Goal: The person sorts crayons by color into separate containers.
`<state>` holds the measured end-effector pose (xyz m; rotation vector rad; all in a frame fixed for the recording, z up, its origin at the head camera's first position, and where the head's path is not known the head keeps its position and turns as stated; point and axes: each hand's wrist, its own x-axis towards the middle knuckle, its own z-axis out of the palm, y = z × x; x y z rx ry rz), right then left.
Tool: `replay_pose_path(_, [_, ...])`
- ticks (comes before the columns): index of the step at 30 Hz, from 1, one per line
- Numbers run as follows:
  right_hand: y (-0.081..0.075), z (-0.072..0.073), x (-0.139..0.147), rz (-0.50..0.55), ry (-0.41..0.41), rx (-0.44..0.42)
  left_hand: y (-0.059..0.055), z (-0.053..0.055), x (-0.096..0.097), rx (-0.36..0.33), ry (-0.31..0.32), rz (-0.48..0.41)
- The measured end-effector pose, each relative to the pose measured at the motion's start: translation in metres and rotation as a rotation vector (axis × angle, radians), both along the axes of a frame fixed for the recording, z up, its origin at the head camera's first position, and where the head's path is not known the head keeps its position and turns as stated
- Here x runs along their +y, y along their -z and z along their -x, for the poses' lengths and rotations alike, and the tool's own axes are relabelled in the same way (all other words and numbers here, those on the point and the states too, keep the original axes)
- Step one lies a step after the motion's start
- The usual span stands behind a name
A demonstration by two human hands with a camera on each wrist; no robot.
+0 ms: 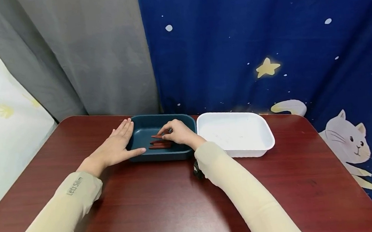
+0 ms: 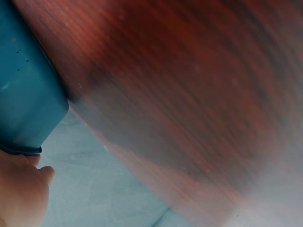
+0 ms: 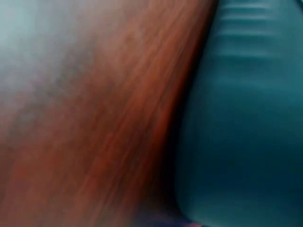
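Note:
A dark teal tray (image 1: 163, 157) sits near the back of the table. My left hand (image 1: 116, 146) rests at its left end, fingers straight along the rim and thumb spread over the front corner. In the left wrist view, part of that hand (image 2: 23, 191) touches the tray's edge. My right hand (image 1: 178, 131) reaches into the tray from the right. Its thumb and fingers pinch a thin reddish-brown stick with a tapered end (image 1: 156, 136). Several similar sticks (image 1: 160, 147) lie side by side on the tray floor below. The right wrist view shows only the tray's outer wall (image 3: 241, 142) and wood.
A white tray (image 1: 234, 130) stands directly right of the teal one. Under my right cuff, a small dark object (image 1: 197, 170) shows beside the sleeve. Grey (image 1: 99, 57) and blue star-patterned curtains (image 1: 219, 45) hang behind the reddish wooden table (image 1: 154, 205).

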<state>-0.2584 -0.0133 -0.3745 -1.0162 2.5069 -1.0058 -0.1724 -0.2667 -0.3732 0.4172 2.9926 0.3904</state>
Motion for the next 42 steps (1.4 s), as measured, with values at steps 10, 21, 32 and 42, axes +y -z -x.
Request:
replay_pose_path(10, [0.006,0.011,-0.002,-0.053,0.075,-0.041,0.0,0.001,0.001,-0.01,0.001,0.009])
replay_pose_path(21, [0.007,0.008,-0.006,-0.141,0.068,-0.036,0.001,0.0,-0.001,0.007,-0.005,0.007])
replay_pose_path(32, [0.005,0.004,-0.002,-0.105,0.04,-0.059,0.005,0.002,0.0,-0.008,-0.007,0.003])
replay_pose_path(42, [-0.012,-0.007,0.022,0.015,-0.08,0.019,0.0,0.001,0.0,-0.003,-0.008,-0.003])
